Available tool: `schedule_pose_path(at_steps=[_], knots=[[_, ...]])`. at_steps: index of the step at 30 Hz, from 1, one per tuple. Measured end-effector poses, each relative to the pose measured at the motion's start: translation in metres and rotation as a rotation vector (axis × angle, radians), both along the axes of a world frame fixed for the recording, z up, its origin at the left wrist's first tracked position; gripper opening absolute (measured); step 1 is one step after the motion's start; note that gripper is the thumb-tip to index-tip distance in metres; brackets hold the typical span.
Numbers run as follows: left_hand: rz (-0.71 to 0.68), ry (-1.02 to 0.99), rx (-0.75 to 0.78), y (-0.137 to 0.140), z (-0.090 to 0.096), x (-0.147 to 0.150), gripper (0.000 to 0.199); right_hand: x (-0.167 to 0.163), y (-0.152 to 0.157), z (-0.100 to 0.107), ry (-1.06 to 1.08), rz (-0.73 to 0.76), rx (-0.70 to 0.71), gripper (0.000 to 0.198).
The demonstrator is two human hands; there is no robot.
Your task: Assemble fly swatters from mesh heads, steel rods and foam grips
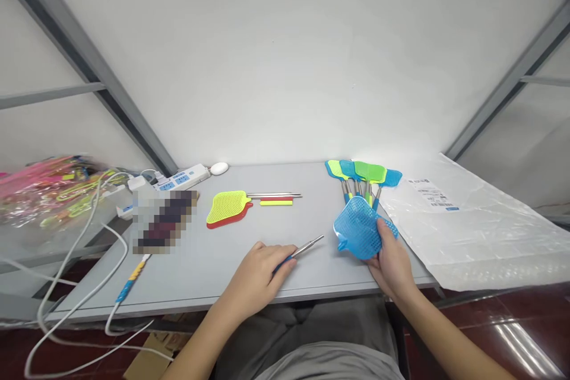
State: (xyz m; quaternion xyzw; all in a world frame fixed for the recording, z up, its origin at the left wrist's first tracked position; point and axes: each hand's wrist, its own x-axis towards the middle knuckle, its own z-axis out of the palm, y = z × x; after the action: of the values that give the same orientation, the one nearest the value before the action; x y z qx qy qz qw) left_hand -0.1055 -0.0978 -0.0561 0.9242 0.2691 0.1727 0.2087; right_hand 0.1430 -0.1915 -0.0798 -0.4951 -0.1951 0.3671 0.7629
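My left hand [267, 270] is closed around the blue grip of a telescopic metal rod [309, 245], whose bare tip points up to the right. In my right hand [392, 261] is a blue fly swatter head [358, 227], a perforated paddle with its small socket turned toward the lower left. Rod and head are apart. Behind the head lies a fanned row of several fly swatters [369, 172] in green, yellow and blue, with metal shafts. Left of centre, a yellow swatter head [227, 208] overlaps a red swatter head [238, 221]. Metal rods [274, 195] and a yellow grip tube [276, 203] lie beside them.
A white plastic mailing bag [467, 231] covers the table's right side. On the left are a power strip [182, 178], a white cable [95, 202], a pixelated flat object [167, 222] and a clear bag of colourful items [53, 190]. A white wall stands behind the table.
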Motion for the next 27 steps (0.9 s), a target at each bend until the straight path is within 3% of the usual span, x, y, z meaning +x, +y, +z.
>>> schedule_pose_path(at_steps=[3,14,23,27], knots=[[-0.027,0.024,0.055,0.000,-0.004,0.000,0.031,-0.001,-0.001,0.005,0.105,0.032,0.031,0.038],[-0.026,0.110,0.173,-0.004,-0.006,0.004,0.034,-0.002,-0.001,-0.001,-0.133,0.164,0.046,0.036],[-0.051,0.112,0.203,-0.002,-0.009,0.004,0.030,0.002,0.002,-0.004,-0.132,0.204,0.023,0.034],[-0.070,0.094,0.284,0.003,-0.014,0.012,0.029,0.001,0.002,-0.001,-0.108,0.256,0.011,0.032]])
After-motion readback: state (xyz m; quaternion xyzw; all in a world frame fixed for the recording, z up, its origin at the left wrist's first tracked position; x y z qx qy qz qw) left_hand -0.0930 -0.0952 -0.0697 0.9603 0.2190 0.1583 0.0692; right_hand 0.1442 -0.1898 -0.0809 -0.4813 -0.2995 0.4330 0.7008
